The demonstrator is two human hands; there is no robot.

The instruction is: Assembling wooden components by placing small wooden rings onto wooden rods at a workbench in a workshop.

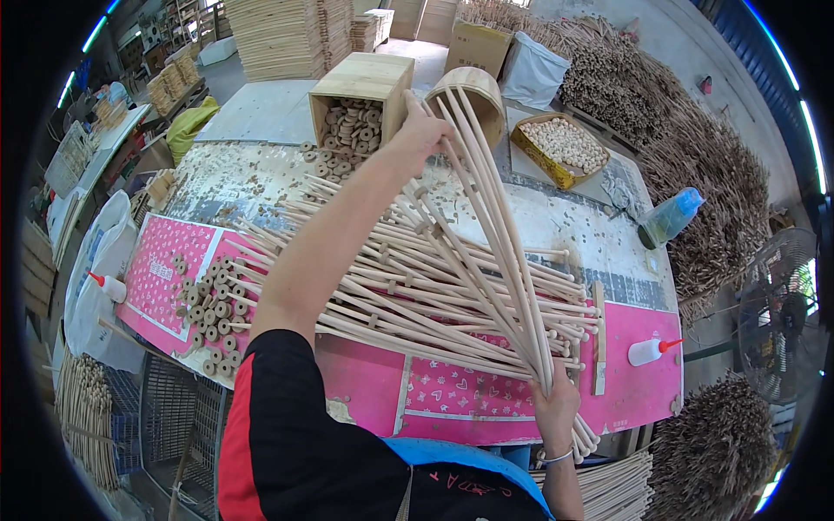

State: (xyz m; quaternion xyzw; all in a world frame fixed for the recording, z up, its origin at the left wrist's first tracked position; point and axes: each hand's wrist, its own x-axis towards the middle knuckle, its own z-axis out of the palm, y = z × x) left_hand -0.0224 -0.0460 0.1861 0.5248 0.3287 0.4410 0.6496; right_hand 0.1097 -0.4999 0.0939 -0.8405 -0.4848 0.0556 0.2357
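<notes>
A bundle of long pale wooden sticks (pixel 499 234) slants across the table between my hands. My left hand (pixel 421 135), arm stretched far forward, is closed at the sticks' upper part, near a box of wooden rings; part of its grip is hidden. Close to my body, my right hand (pixel 556 404) wraps round the bundle's lower part, and the knobbed ends stick out below it. Under the bundle lies a wide heap of similar sticks (pixel 391 291), many with round knobs at the right end. Several small wooden rings (pixel 213 304) lie loose left of the heap.
A wooden box (pixel 373 74) spills rings; beside it lies a round wooden tub (pixel 473 87). A yellow tray (pixel 565 148) holds pale beads. Glue bottles (pixel 645 352) stand at both sides, with a bluish bottle (pixel 671 217) and a fan (pixel 776 317) at right.
</notes>
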